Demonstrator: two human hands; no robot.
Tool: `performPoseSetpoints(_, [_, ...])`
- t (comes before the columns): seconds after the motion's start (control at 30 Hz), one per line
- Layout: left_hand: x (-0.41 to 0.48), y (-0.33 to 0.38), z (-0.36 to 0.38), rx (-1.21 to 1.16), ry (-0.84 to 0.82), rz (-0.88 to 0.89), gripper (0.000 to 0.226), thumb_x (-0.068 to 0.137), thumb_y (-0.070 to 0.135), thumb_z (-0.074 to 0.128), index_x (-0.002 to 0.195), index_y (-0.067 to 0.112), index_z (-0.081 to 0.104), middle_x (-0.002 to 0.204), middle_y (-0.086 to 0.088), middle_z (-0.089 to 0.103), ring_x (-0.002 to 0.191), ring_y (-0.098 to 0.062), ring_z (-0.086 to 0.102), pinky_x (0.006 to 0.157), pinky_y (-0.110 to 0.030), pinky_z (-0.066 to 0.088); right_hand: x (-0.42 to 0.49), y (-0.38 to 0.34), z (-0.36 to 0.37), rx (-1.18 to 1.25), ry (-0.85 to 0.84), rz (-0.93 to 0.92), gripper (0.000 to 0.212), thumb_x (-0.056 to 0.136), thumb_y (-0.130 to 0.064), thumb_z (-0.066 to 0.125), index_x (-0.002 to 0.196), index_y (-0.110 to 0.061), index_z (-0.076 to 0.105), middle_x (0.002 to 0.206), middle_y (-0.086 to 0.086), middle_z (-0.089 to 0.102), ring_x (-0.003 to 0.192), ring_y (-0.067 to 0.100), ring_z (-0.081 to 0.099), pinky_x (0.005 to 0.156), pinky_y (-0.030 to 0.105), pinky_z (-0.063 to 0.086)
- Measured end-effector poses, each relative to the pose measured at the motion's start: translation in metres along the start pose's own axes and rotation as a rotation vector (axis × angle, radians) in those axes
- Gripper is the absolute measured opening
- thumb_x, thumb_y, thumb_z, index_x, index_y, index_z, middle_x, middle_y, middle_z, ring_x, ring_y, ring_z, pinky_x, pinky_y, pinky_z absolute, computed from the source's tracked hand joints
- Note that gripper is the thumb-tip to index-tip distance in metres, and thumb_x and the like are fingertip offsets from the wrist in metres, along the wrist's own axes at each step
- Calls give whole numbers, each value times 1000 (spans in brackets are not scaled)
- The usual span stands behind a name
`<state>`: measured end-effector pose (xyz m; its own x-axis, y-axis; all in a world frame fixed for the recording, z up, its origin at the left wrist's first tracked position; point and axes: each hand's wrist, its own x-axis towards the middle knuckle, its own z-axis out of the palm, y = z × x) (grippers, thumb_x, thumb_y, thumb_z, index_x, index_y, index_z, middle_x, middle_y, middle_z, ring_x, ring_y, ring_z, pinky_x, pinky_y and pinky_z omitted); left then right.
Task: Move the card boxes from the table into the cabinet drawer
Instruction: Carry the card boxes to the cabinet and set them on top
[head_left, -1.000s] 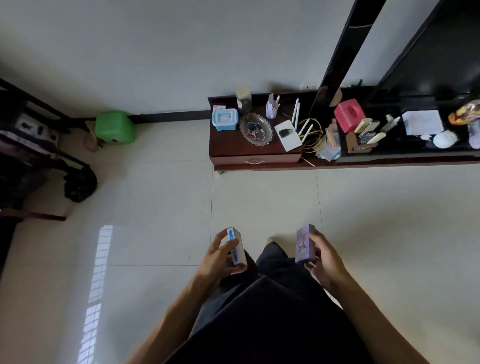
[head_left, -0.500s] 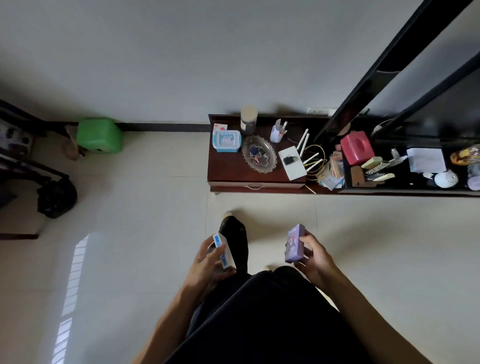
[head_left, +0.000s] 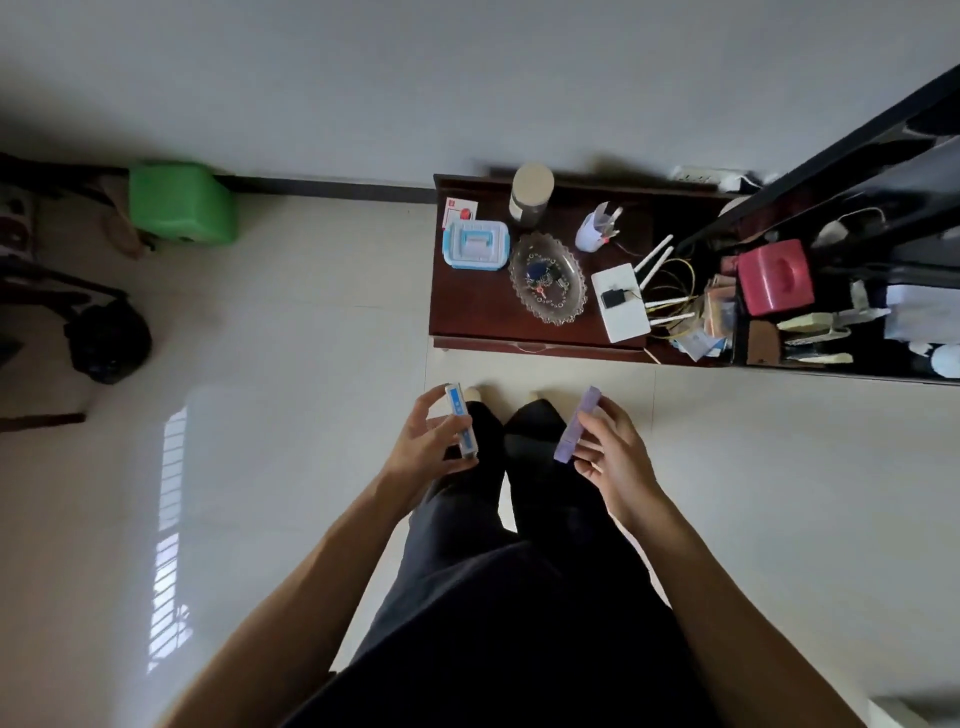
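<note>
- Left hand (head_left: 431, 452) closed around a white-and-blue card box (head_left: 461, 426), held edge-up above the floor, in front of the dark trousers (head_left: 498, 597)
- Right hand (head_left: 610, 457) closed around a purple card box (head_left: 576, 423), also edge-up, level with the other box and well apart from it
- Both boxes in the air, short of the dark wooden cabinet (head_left: 467, 312) and not touching it
- Cabinet drawer (head_left: 535, 347) along the front edge, shut, with a pale handle at its middle
- On the cabinet's top surface: a small blue-and-white lidded box (head_left: 475, 245), a red-and-white card (head_left: 460, 212) just behind it, a cylindrical jar (head_left: 531, 193), an oval glass dish (head_left: 548, 278) with small items inside, a white cup (head_left: 595, 236) with pens, a white router (head_left: 621, 301) with antennas
- Further right, a red tissue box (head_left: 775, 276) amid clutter on a black shelf
- Green stool (head_left: 179, 202) by the wall at far left, a black bag (head_left: 109, 340) on the floor nearer
</note>
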<state>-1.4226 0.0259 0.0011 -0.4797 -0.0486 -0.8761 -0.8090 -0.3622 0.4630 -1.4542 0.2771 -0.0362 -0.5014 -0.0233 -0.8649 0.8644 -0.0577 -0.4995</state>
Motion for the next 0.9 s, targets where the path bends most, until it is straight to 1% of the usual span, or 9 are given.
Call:
performPoseSetpoints(0.13, [62, -3, 11, 213, 177, 45, 55, 84, 20, 72, 131, 33, 47, 118, -15, 60, 97, -29, 67, 77, -51, 61, 59, -22, 18, -137, 12, -21, 49, 78, -45, 80, 122, -41, 58, 95, 2, 73, 71, 9, 69, 66, 26, 52])
performPoseSetpoints(0.23, [131, -8, 17, 460, 326, 115, 53, 78, 31, 73, 124, 42, 48, 114, -6, 60, 91, -21, 65, 68, -37, 62, 127, -27, 31, -261, 30, -47, 42, 72, -47, 81, 108, -49, 60, 90, -3, 78, 79, 11, 75, 58, 20, 53])
performPoseSetpoints(0.3, [186, -11, 17, 562, 375, 145, 53, 77, 35, 72, 123, 44, 47, 112, -4, 55, 89, -17, 60, 66, -22, 54, 176, -25, 40, -346, 22, -70, 44, 71, -47, 81, 109, -49, 59, 83, -8, 77, 75, 6, 74, 61, 22, 56])
performPoseSetpoints(0.4, [275, -19, 13, 662, 407, 145, 53, 78, 34, 70, 124, 43, 46, 112, -7, 50, 98, -28, 57, 83, -35, 55, 251, -12, 52, -512, 20, -155, 55, 70, -52, 81, 118, -44, 54, 89, -17, 72, 77, -7, 69, 62, 8, 52])
performPoseSetpoints(0.47, [331, -24, 8, 698, 450, 146, 53, 78, 33, 70, 125, 42, 46, 113, -8, 51, 97, -31, 58, 88, -43, 56, 298, -2, 62, -677, -3, -251, 63, 73, -57, 76, 128, -38, 52, 105, -19, 64, 87, -2, 62, 66, 4, 41])
performPoseSetpoints(0.53, [386, -31, 0, 714, 506, 148, 55, 78, 36, 71, 126, 41, 45, 115, -8, 51, 97, -29, 58, 87, -44, 57, 351, 14, 71, -773, -15, -296, 67, 73, -55, 74, 131, -30, 53, 112, -11, 62, 97, 9, 59, 72, 8, 41])
performPoseSetpoints(0.6, [437, -38, -8, 760, 527, 168, 57, 78, 40, 72, 128, 39, 45, 117, -8, 52, 98, -28, 58, 84, -43, 58, 401, 30, 80, -830, -16, -320, 66, 73, -49, 75, 130, -25, 55, 110, -2, 64, 98, 16, 62, 75, 22, 50])
performPoseSetpoints(0.7, [498, -50, -22, 880, 563, 237, 60, 76, 48, 72, 129, 39, 44, 116, -8, 53, 100, -29, 59, 78, -37, 56, 463, 51, 97, -979, -8, -362, 68, 74, -47, 73, 134, -23, 53, 112, 7, 64, 98, 23, 63, 79, 34, 52])
performPoseSetpoints(0.9, [578, -68, -49, 1081, 633, 321, 66, 73, 46, 72, 130, 34, 41, 123, -10, 50, 108, -31, 56, 73, -34, 43, 541, 68, 134, -1246, 78, -502, 61, 79, -41, 73, 132, -23, 49, 117, 13, 57, 97, 31, 62, 70, 32, 42])
